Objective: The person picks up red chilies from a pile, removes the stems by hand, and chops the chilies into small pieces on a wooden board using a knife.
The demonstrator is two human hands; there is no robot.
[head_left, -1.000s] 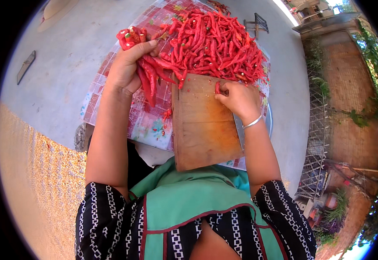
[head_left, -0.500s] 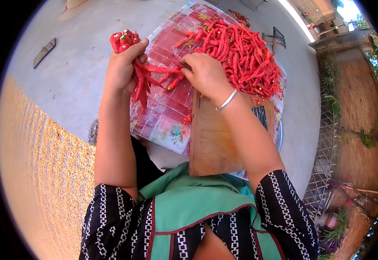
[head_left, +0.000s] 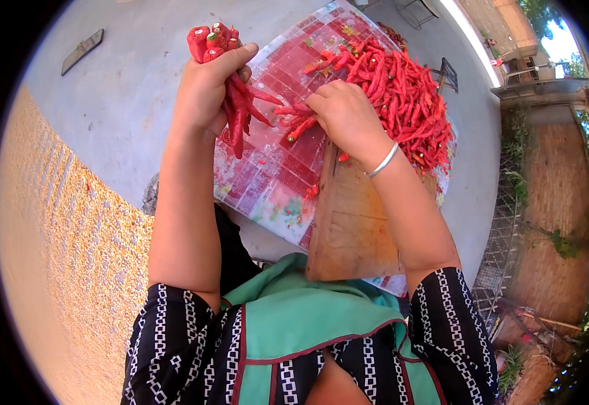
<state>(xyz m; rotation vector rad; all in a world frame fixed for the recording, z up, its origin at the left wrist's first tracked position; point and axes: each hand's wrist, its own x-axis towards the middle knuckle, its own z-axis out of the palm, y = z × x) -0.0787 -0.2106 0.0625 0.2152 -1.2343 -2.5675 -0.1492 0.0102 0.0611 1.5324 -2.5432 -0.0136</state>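
We saw the left hand (head_left: 206, 91) in the upper middle of the frame, its fingers (head_left: 237, 57) wrapped tight round a bunch of red chillies (head_left: 233, 101). The bunch stood nearly upright in the picture: the cut stem ends, some showing green, stuck out above the fist toward the top edge, and the thin tips hung down and a little to the right, fanning out over the patterned mat (head_left: 267, 182). Its long axis ran from top to bottom of the frame, slightly tilted.

The right hand (head_left: 345, 118) lay just right of the bunch, knuckles up, its fingers (head_left: 318, 101) curled down onto a few loose chillies (head_left: 298, 125) at the left edge of the big chilli pile (head_left: 402, 94). Those loose ones lay roughly crosswise, tips toward the left hand. We could not tell how many the fingers actually gripped. A silver bangle (head_left: 382, 162) sat on that wrist.

Below the right hand a wooden chopping board (head_left: 352, 229) lay on the mat, its long side running toward the person. The mat rested on a grey concrete floor (head_left: 119, 101), with a dark flat object (head_left: 82, 50) in the upper left.
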